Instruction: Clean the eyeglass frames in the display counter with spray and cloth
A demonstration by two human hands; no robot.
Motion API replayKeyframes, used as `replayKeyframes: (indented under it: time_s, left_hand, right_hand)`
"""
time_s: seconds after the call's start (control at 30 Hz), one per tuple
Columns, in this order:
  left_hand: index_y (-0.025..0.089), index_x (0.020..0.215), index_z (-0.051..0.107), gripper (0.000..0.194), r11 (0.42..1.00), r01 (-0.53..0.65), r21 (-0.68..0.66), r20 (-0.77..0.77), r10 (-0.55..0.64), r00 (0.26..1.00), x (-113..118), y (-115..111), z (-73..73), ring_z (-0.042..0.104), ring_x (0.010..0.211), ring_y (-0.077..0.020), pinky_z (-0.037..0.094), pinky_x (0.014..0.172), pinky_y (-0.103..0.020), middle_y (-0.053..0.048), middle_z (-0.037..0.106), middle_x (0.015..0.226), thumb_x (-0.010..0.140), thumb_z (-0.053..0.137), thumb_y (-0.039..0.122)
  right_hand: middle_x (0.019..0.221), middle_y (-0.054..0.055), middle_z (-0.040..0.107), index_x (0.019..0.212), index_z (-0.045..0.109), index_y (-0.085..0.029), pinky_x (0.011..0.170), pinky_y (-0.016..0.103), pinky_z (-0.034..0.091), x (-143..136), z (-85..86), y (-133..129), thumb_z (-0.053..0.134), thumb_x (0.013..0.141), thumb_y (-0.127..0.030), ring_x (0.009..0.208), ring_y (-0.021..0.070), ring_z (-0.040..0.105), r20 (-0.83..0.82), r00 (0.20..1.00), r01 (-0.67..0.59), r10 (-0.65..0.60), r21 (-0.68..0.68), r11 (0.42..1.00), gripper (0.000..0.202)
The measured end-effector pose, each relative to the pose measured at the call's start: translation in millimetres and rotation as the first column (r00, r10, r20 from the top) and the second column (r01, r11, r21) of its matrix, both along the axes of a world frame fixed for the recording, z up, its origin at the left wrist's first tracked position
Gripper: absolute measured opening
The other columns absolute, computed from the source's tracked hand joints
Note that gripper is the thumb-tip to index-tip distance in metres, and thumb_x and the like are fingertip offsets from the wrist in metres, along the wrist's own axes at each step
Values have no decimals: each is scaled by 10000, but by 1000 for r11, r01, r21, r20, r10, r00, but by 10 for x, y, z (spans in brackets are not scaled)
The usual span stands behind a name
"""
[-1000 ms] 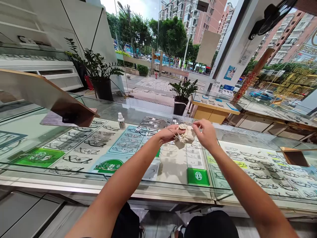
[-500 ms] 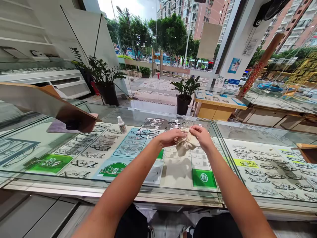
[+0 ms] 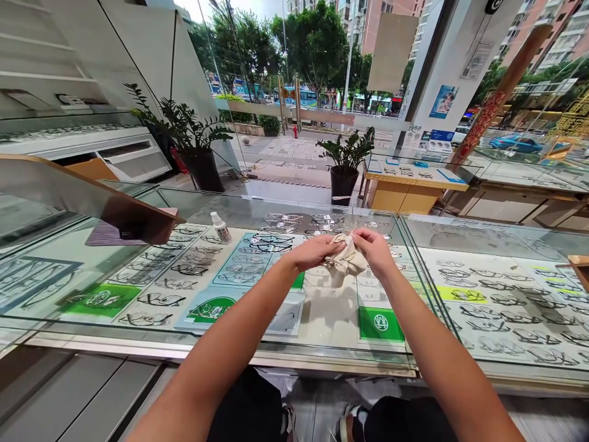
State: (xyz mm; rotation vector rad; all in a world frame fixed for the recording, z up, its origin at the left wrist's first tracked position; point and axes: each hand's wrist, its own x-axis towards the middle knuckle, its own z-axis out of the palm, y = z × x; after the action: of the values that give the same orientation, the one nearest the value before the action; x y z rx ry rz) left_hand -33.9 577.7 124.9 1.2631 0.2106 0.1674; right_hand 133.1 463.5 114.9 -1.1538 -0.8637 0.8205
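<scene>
A beige cloth [image 3: 346, 264] hangs bunched between my two hands above the glass display counter [image 3: 317, 353]. My left hand [image 3: 317, 250] is closed on the cloth's left side, thumb on top. Pinched fingers of my right hand [image 3: 372, 247] hold its upper right edge. Thin curved lines at the top of the cloth look like a glasses rim, but the folds and fingers hide most of it. Beneath, rows of eyeglasses [image 3: 271, 242] lie under the glass. A white spray bottle [image 3: 221, 228] stands upright on the counter to the left of my hands.
A slanted brown-framed mirror or panel [image 3: 138, 212] rises at the left on the counter. Green cards [image 3: 381, 323] lie inside the case. Beyond the counter stand two potted plants [image 3: 345, 159] and a wooden display table [image 3: 409, 187] by the window.
The view has tilted slightly downward. Both hands keep hold of the cloth, which is spread a little wider and hangs more openly between them.
</scene>
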Motion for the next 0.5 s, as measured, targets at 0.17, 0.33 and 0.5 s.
replayKeyframes:
  time_s: [0.17, 0.33, 0.5]
  left_hand:
    - [117, 936, 697, 508, 992, -85, 94, 14, 84, 996, 57, -107, -15, 556, 650, -113, 381, 629, -239, -20, 653, 773, 702, 943, 495]
    - [124, 942, 678, 556, 992, -91, 89, 36, 88, 995, 80, -173, 0, 575, 666, -123, 400, 635, -245, -21, 653, 797, 624, 984, 462]
    - [142, 957, 656, 597, 997, -71, 25, 43, 70, 997, 71, -201, 34, 524, 663, -99, 383, 628, -230, 1, 618, 800, 670, 945, 577]
  right_hand:
    - [751, -2, 708, 772, 763, -233, 637, 300, 432, -53, -74, 30, 938, 655, -514, 667, 158, 559, -49, 999, 5, -4, 32, 999, 351]
    - [814, 5, 730, 791, 754, -232, 635, 302, 455, -95, -80, 39, 932, 660, -544, 671, 156, 571, -129, 992, -7, 12, 37, 999, 382]
    - [814, 6, 711, 763, 732, -220, 645, 288, 468, -92, -23, 14, 954, 634, -526, 685, 147, 571, -173, 985, -7, 14, 38, 999, 399]
